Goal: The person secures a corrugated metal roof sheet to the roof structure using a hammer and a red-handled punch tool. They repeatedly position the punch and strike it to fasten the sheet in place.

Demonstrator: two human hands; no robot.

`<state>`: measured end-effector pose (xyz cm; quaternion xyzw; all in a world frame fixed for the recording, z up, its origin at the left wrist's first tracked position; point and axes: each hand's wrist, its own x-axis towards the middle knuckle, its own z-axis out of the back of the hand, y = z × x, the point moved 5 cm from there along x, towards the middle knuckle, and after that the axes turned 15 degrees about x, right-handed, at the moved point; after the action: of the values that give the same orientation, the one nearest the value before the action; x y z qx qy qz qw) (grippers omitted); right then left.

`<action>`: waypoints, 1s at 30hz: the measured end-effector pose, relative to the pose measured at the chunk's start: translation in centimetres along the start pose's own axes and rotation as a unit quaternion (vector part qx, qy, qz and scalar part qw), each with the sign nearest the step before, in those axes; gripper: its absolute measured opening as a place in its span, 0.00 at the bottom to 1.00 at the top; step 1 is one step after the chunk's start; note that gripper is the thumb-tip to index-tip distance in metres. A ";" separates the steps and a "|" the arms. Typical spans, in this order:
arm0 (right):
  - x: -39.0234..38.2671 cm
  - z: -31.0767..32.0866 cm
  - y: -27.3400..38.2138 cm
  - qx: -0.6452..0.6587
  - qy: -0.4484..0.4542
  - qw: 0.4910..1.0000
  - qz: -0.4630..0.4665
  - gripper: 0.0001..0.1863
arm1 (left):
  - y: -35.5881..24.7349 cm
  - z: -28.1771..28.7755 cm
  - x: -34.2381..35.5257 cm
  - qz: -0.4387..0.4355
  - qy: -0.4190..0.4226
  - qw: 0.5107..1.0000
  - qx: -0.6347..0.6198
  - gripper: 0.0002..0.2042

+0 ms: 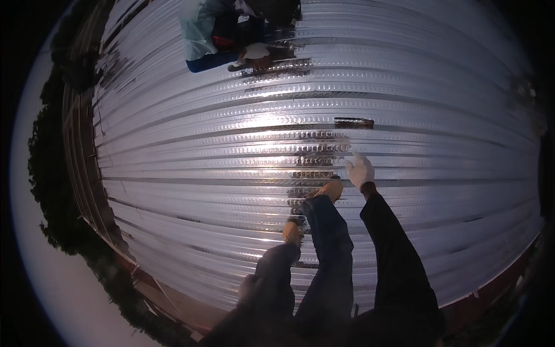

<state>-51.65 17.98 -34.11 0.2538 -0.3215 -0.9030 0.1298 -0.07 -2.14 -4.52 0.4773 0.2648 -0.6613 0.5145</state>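
My right hand [359,170], in a white glove, reaches out over the ribbed silver metal roof [439,144] with its fingers apart and nothing visible in them. A dark oblong object [354,122] lies on a rib a little beyond it. My left hand [247,289] is low by my bent left leg, mostly in shadow, its fingers not clear. My legs in blue jeans stretch forward, ending in tan shoes [328,191] on the roof, beside my right hand.
A co-worker [199,34] in a pale teal top and blue trousers crouches on the roof at the top, with dark items around them. Metal framework [81,156] runs along the curved left edge, with trees [46,191] and pale sky beyond. A reddish edge shows at the lower right.
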 end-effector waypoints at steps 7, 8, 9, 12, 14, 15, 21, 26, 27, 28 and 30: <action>19.0 -6.8 -4.0 -0.094 -0.020 0.984 0.152 0.27 | 3.5 -5.8 0.5 0.116 -0.006 0.968 -0.221 0.17; 20.6 -7.9 -3.7 -0.110 -0.036 0.980 0.161 0.27 | 3.8 -6.1 0.2 0.127 -0.014 0.966 -0.223 0.18; 22.0 -9.0 -3.5 -0.127 -0.053 0.976 0.169 0.26 | 4.0 -6.5 0.1 0.137 -0.022 0.964 -0.225 0.19; 25.6 -9.6 -7.9 -0.171 -0.006 0.975 0.145 0.29 | 3.9 -7.3 1.2 0.154 -0.011 0.951 -0.269 0.12; 25.9 -11.1 -8.5 -0.169 0.032 0.975 0.137 0.27 | 2.7 -7.0 0.8 0.166 -0.022 0.944 -0.285 0.12; 26.1 -11.5 -8.9 -0.171 0.049 0.975 0.133 0.27 | 2.2 -6.8 0.8 0.170 -0.026 0.941 -0.292 0.12; 25.9 -9.6 -8.9 -0.089 0.124 0.979 0.132 0.25 | -0.6 -4.8 0.7 0.175 -0.018 0.960 -0.219 0.13; 24.4 -8.8 -8.6 -0.055 0.106 0.976 0.183 0.22 | -1.3 -4.0 0.5 0.160 -0.004 0.968 -0.194 0.16; 24.4 -9.0 -8.4 -0.080 0.110 0.973 0.189 0.19 | -1.2 -3.8 0.5 0.153 0.001 0.972 -0.181 0.17; 24.5 -9.1 -8.0 -0.107 0.112 0.968 0.196 0.17 | -0.7 -3.7 0.7 0.149 -0.007 0.975 -0.164 0.17; 24.8 -8.9 -9.4 -0.212 0.130 0.954 0.170 0.12 | 0.0 -3.5 1.8 0.126 -0.009 0.984 -0.126 0.18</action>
<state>-68.29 10.67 -55.47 0.2774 -0.1414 -0.8741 0.3729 1.14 0.08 -7.57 0.4316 0.2792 -0.5570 0.6523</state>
